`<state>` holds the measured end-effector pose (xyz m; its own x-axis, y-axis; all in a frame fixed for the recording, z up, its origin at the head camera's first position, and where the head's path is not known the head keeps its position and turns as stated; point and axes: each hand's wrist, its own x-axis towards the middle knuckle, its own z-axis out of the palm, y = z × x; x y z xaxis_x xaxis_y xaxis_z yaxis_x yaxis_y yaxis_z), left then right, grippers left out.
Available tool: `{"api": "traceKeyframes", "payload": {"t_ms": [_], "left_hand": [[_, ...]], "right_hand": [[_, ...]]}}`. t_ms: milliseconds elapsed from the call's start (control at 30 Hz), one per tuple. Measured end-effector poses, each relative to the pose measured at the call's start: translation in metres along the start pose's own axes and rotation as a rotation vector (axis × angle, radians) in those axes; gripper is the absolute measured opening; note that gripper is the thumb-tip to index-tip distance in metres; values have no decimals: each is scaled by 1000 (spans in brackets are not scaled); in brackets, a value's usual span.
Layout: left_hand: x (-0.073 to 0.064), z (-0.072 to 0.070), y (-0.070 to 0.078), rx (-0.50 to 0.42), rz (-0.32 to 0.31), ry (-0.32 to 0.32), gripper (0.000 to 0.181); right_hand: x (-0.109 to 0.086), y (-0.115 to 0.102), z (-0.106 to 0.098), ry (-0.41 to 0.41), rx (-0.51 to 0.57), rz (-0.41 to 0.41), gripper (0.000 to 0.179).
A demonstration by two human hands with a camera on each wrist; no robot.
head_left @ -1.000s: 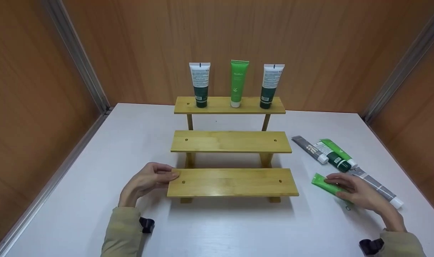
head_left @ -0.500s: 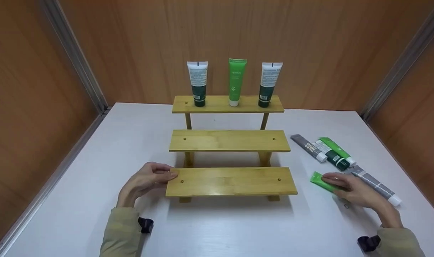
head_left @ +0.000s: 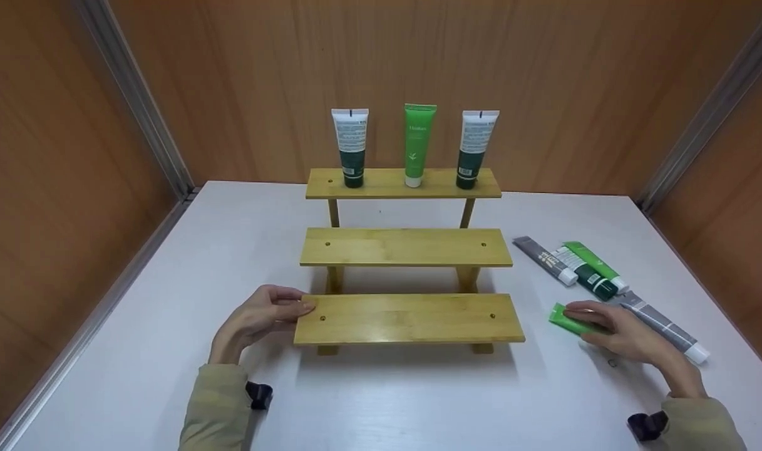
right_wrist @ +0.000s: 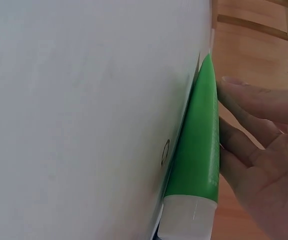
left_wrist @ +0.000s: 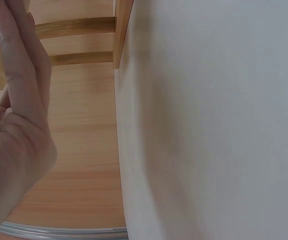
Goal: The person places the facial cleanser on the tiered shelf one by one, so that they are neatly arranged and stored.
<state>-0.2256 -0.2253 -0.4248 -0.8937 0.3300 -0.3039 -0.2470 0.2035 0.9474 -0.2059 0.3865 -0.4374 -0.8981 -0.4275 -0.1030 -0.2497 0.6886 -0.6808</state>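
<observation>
My left hand (head_left: 262, 319) pinches the left end of the lowest shelf of a three-tier wooden display stand (head_left: 406, 319), thumb on top. In the left wrist view, the fingers (left_wrist: 21, 75) reach up to the wood. The right hand (head_left: 625, 335) is over a green squeeze tube (head_left: 565, 319) lying on the table and covers most of it in the head view. In the right wrist view, this tube (right_wrist: 196, 145) shows its white cap toward the camera, and the fingers (right_wrist: 239, 142) touch its upper side without wrapping round it.
On the top shelf stand two white-and-dark-green tubes (head_left: 352, 147) (head_left: 478, 147) with a green tube (head_left: 419, 141) between them. Right of the stand lie a grey tube (head_left: 543, 258), a dark-green-and-white tube (head_left: 587, 274), another green tube (head_left: 597, 263) and a longer grey tube (head_left: 662, 326). Wooden walls surround the white table.
The right hand has shifted slightly left and farther over the green tube, covering more of it. The left hand stays on the stand.
</observation>
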Motion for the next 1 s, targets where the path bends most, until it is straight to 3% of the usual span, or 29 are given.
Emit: {"api": "traceKeyframes", "payload": {"t_ms": [200,500,1000], "left_hand": [[0,0,1,14,1,-2,50],[0,0,0,-12,23,-16,44],[0,0,0,3,15,-10,47]], "right_hand": [[-2,-1,-3,32,-16,26,53],[-6,-1,-2,164,-123,73,51],[-4,3,-2,134,-162,146,59]]}}
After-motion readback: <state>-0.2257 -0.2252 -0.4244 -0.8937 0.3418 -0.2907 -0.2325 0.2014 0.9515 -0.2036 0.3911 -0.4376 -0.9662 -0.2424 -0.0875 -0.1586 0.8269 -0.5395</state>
